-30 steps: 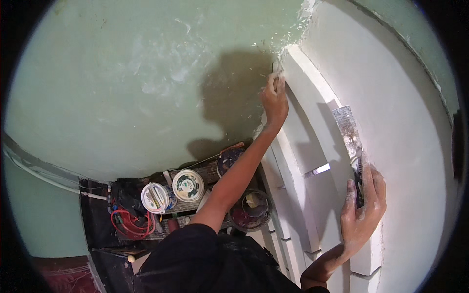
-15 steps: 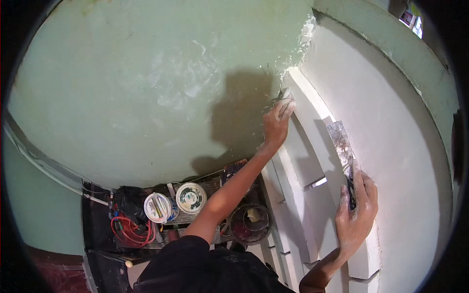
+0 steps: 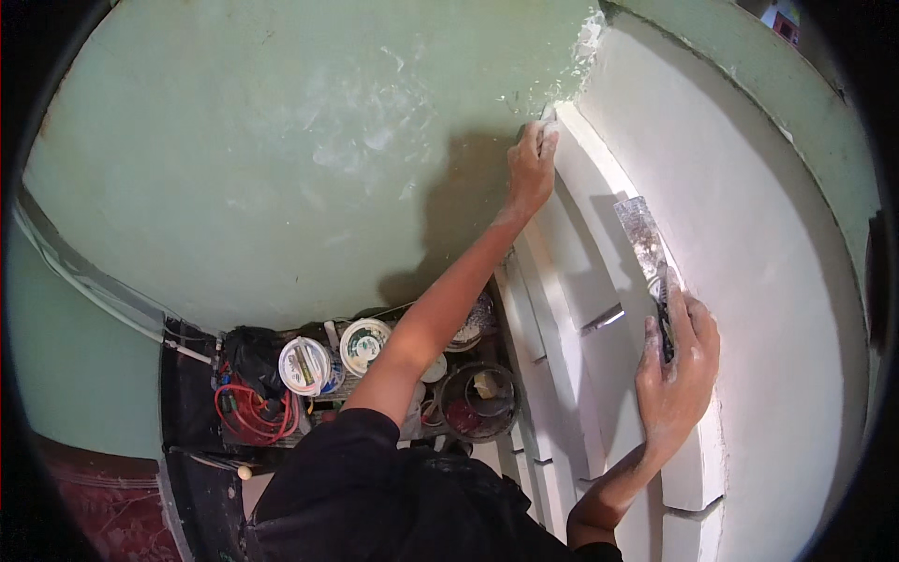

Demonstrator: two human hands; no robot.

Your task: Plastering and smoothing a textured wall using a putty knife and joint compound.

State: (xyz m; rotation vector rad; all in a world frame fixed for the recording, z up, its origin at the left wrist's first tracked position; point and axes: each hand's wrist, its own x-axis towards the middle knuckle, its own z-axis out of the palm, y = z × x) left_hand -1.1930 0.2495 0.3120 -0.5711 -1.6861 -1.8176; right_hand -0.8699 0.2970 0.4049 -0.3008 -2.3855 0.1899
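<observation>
Against the green wall (image 3: 234, 187), at the far end of the white moulded ledge (image 3: 599, 155), my left hand (image 3: 532, 173) pinches a small, flat, pale grey piece; its kind is hard to make out. My right hand (image 3: 682, 365) grips a putty knife (image 3: 644, 239) by its dark handle. The wide metal blade points away from me over the ledge and is smeared with white. Whether the blade touches the ledge I cannot tell. White dust coats the fingers of both hands.
A smooth white curved panel (image 3: 749, 244) rises on the right. Lower left stand white tubs (image 3: 304, 365), a dark bucket (image 3: 479, 423) with a block inside, a red hose (image 3: 245, 421) and a black bag (image 3: 255, 356). Stepped white mouldings (image 3: 571, 347) run below the ledge.
My left hand has slid farther along the joint, up to the far corner of the ledge. My right hand keeps hold of the putty knife nearby. The view has shifted slightly.
</observation>
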